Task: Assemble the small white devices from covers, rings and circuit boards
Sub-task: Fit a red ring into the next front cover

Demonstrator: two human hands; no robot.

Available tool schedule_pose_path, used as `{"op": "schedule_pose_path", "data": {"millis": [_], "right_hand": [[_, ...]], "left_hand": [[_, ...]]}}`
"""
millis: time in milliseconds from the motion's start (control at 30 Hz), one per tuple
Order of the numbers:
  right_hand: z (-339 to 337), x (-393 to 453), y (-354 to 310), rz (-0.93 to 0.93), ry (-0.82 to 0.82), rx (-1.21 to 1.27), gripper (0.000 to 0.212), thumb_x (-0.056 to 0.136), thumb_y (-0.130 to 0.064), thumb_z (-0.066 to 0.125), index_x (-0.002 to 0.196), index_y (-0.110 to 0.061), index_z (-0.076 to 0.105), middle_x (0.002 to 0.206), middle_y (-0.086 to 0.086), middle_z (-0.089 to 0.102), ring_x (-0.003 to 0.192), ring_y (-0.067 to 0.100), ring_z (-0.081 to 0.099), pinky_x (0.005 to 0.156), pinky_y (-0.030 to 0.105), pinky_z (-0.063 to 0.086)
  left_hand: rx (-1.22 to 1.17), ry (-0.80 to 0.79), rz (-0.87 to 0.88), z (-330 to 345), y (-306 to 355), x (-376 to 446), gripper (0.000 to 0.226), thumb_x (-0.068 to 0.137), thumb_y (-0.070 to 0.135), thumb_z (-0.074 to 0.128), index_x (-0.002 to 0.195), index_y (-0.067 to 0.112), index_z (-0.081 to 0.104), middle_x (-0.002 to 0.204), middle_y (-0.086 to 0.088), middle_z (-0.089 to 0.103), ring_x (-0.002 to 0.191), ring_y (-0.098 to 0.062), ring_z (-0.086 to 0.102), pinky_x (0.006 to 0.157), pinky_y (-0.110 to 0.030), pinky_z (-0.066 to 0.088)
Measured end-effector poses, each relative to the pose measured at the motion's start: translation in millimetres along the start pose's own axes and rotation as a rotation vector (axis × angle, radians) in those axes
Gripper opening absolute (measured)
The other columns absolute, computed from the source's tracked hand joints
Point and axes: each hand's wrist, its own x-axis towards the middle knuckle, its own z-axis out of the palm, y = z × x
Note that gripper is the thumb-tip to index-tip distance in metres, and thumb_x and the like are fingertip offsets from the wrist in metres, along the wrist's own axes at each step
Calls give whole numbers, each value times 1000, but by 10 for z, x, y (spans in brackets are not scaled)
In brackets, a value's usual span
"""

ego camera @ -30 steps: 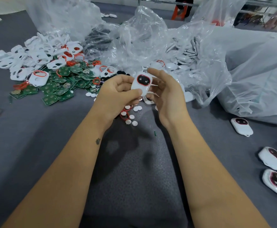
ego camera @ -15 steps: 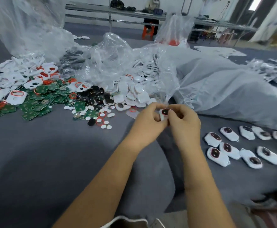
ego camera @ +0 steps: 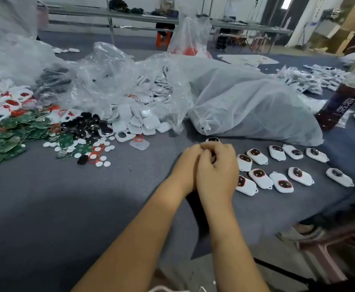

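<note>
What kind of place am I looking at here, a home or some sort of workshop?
Most likely a small hand-assembly workshop: loose green circuit boards heaped on a grey cloth-covered table, clear plastic bags of white covers, and finished white devices laid out in rows.

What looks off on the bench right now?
Nothing broken that I can see. The parts are loose: green circuit boards, small white discs and red rings lie scattered on the grey table, not sorted. One finished device sits apart from the rows. Both hands hide the unit being worked.
</note>
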Motion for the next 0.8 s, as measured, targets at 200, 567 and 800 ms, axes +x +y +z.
{"op": "schedule_pose_path", "data": {"millis": [200,567,800], "right_hand": [[668,-90,-552,-215,-295,143,20,88,-11,53,98,-18,68,97,0,58,92,17,56,80,32,46],[1874,-329,-843,-643,-680,-201,26,90,-22,48,111,-14,61,106,7,56,99,28,50,75,39,40],[1809,-251,-715,-565,-642,-86,21,91,-15,51,98,-11,70,93,5,60,93,24,50,78,39,41]], "left_hand": [[-337,363,-64,-854,-452,-258,31,90,7,48,71,25,64,74,13,64,73,-7,56,62,-19,45],[48,676,-303,-2005,-1374,-711,31,91,0,51,91,26,68,90,13,67,83,-2,63,74,-14,47],[210,1006,-328,-2460,-1667,-748,37,88,3,46,100,30,68,104,16,63,106,-10,55,91,-26,44]]}}
